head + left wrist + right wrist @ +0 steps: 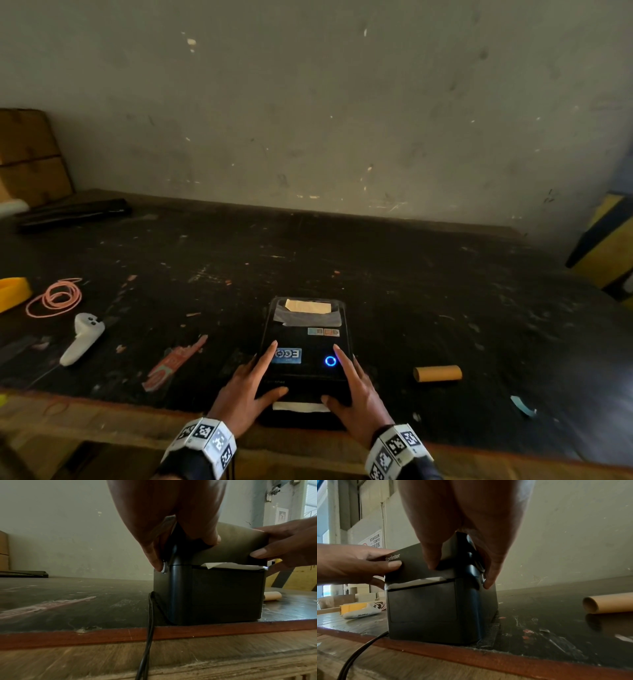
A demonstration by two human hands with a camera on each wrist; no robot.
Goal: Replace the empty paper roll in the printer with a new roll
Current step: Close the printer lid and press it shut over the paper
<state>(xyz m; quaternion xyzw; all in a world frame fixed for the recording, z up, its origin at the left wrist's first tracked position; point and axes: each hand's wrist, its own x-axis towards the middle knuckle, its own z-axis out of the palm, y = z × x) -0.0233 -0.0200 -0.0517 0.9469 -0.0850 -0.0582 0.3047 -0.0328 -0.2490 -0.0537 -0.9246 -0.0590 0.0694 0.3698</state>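
Note:
A black receipt printer (305, 342) stands at the table's front edge, its lid down and a blue ring light (330, 360) lit. A white paper strip (299, 406) pokes from its front slot (231, 565). My left hand (246, 383) and right hand (356, 394) rest on the lid's near corners. Index fingers lie straight on top, thumbs press the lid's front, and other fingers reach down the sides. In the right wrist view a fingertip (486, 585) sits by a side button. An empty brown cardboard core (437, 373) lies to the printer's right.
The printer's black cable (147, 642) hangs over the wooden table edge (102, 421). To the left lie a white controller (84, 337), a pink cord loop (56, 296), a yellow part (12, 291) and a red wrapper (174, 363). A yellow-black post (606, 246) stands at the right.

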